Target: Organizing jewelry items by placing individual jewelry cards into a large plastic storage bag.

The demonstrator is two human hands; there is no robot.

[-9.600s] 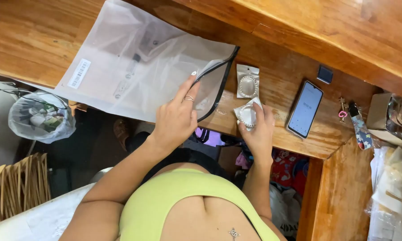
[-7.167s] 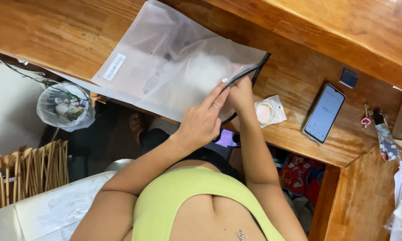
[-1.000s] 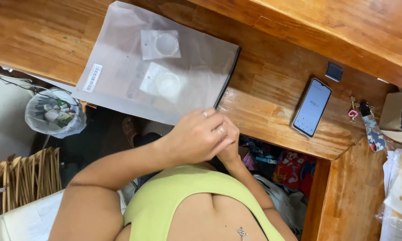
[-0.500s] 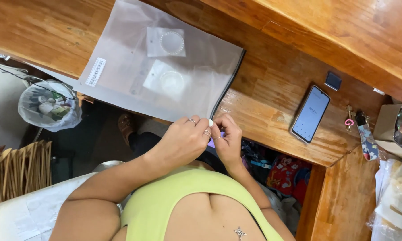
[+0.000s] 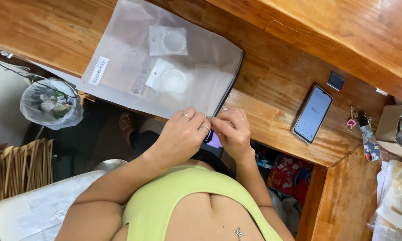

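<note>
A frosted plastic zip bag (image 5: 125,53) lies flat on the wooden table (image 5: 272,85). Inside it show two small clear packets, the upper packet (image 5: 172,41) and the lower packet (image 5: 171,80), each with a ring-shaped item. My left hand (image 5: 183,134) and my right hand (image 5: 233,130) meet at the bag's near right corner, by the end of its dark zip edge (image 5: 230,87). The fingertips of both hands pinch that corner at the table's front edge. What lies between the fingertips is hidden.
A phone (image 5: 312,114) with a lit screen lies to the right, a small dark square (image 5: 335,81) beyond it. Keys with a strap (image 5: 360,129) sit near the right side. Below the table stand a lined waste bin (image 5: 51,103) and a wicker basket (image 5: 13,172).
A second ago my hands were clasped together just below the table edge. They have moved up and apart a little, and their fingertips now pinch the bag's near corner.
</note>
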